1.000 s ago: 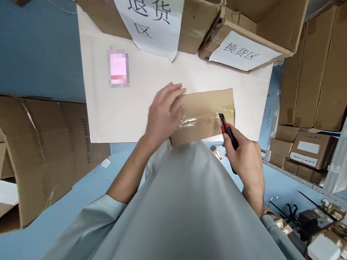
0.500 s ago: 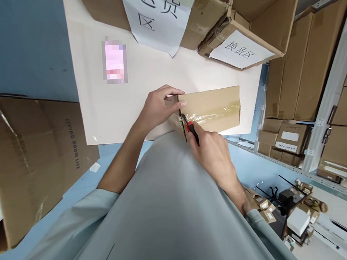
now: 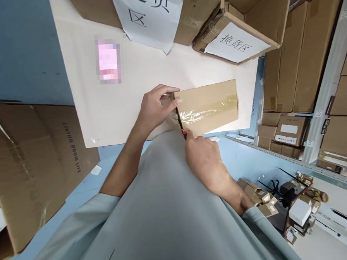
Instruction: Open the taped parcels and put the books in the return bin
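Note:
A long cardboard box [image 3: 205, 95] lies at the near edge of the white table, with shiny clear tape [image 3: 198, 114] running along its top. My left hand [image 3: 156, 107] holds the box's left end, thumb on the top face and fingers by the far corner. In my right hand [image 3: 205, 159] is a red-and-black utility knife [image 3: 185, 134], mostly covered by the fingers. Its tip end sits at the near left corner of the box, by the dark open slit [image 3: 178, 116] along that end. The blade itself cannot be made out.
Beyond the box, large open cartons with paper signs [image 3: 235, 43] stand on the white table [image 3: 126, 109]. A blurred pink item [image 3: 108, 61] lies on the left. A big carton [image 3: 41, 164] stands at left; shelves with boxes [image 3: 289, 62] are at right.
My right hand has drawn the knife toward me along the box's left end, to the near corner. My left hand keeps its hold. The view has shifted slightly.

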{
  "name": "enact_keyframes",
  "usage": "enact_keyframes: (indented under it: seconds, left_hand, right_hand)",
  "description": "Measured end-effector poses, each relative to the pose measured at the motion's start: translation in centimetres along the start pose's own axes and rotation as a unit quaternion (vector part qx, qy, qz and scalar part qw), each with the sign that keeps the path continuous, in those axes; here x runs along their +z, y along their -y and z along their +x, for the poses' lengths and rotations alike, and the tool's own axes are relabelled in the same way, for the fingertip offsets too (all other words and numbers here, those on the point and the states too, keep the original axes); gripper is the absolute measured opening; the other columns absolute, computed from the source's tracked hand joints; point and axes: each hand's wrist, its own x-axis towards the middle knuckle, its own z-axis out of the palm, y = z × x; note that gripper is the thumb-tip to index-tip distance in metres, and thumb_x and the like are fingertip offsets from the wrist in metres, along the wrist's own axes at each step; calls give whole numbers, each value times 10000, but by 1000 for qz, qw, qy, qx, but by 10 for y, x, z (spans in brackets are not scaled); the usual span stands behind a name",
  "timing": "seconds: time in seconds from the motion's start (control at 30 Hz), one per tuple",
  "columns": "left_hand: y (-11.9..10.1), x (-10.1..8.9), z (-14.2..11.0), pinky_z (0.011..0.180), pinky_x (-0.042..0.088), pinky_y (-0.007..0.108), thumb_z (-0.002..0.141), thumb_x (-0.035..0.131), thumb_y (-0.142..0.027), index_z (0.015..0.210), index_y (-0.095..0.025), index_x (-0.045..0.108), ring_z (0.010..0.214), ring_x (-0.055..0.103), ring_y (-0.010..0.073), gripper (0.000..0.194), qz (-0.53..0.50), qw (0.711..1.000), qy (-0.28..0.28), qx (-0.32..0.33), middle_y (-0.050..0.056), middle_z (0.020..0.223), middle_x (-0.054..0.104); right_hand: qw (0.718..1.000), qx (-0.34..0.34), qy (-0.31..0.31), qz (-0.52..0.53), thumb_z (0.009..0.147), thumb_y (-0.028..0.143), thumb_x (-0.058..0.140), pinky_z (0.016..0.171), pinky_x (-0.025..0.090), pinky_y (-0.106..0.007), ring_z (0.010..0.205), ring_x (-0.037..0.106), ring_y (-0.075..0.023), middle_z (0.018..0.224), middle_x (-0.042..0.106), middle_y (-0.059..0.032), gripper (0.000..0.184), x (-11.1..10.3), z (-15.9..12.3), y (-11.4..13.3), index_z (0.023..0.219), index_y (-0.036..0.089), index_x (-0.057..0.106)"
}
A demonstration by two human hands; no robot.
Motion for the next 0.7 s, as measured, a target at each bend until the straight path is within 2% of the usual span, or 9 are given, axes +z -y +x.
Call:
enact_keyframes:
  seconds: [0.07, 0.13, 0.23, 0.33, 0.4, 0.5, 0.6, 0.7]
  left_hand:
    - [-1, 4, -5, 1194, 623, 461, 1044, 734, -532, 1330, -246, 788, 1304, 743, 267, 407, 7, 1000, -10, 0, 85, 1371, 787]
    - [-3, 12, -15, 1219, 599, 477, 1079, 683, -618, 1425, -271, 742, 1419, 690, 294, 494, 20, 999, -42, -10, 99, 1484, 734]
    - [-9, 32, -36, 1272, 543, 517, 1037, 736, -701, 1615, -316, 587, 1595, 547, 351, 710, 45, 993, -101, -35, 126, 1686, 571]
    - [-9, 49, -55, 1274, 533, 550, 921, 879, -694, 1686, -329, 477, 1605, 520, 383, 938, 71, 988, -123, -68, 152, 1734, 492]
    - [-5, 51, -63, 1249, 554, 560, 899, 907, -656, 1669, -329, 483, 1554, 564, 381, 937, 81, 982, -141, -92, 153, 1701, 510]
    - [1, 39, -72, 1257, 549, 568, 904, 914, -584, 1649, -347, 494, 1526, 587, 368, 887, 93, 973, -179, -110, 135, 1675, 527]
    - [1, 17, -83, 1301, 515, 580, 893, 936, -538, 1652, -363, 502, 1563, 566, 375, 891, 120, 963, -213, -116, 125, 1698, 516]
    - [-5, 3, -97, 1323, 498, 597, 912, 923, -557, 1647, -371, 532, 1603, 542, 391, 853, 152, 947, -248, -133, 126, 1730, 511]
  right_hand:
    - [998, 6, 49, -39, 1118, 146, 515, 749, 528, -336, 847, 837, -310, 899, 846, -153, 360, -6, -13, -14, 1412, 148, 724]
    - [999, 5, 40, -28, 1167, 268, 497, 734, 524, -321, 832, 835, -297, 923, 860, -121, 382, -14, -23, -36, 1489, 207, 695]
    - [993, 48, -90, 54, 1192, 427, 457, 728, 528, -324, 780, 820, -292, 931, 867, -91, 452, -20, -27, -86, 1542, 247, 680]
    - [957, 114, -233, 131, 1174, 550, 453, 755, 559, -359, 779, 816, -305, 901, 855, -90, 525, -14, -14, -145, 1471, 213, 726]
    - [932, 138, -290, 170, 1150, 602, 471, 768, 577, -384, 741, 804, -297, 869, 844, -82, 545, -6, 1, -182, 1382, 199, 756]
    - [908, 146, -320, 226, 1128, 637, 496, 753, 598, -387, 633, 769, -245, 857, 834, -64, 538, 10, 32, -230, 1283, 194, 759]
    - [891, 121, -304, 314, 1092, 702, 537, 656, 588, -330, 591, 757, -206, 896, 840, -70, 567, 38, 79, -266, 1230, 187, 731]
    - [868, 81, -228, 434, 1044, 772, 549, 550, 530, -275, 611, 750, -193, 941, 843, -107, 598, 83, 145, -284, 1068, 188, 680]
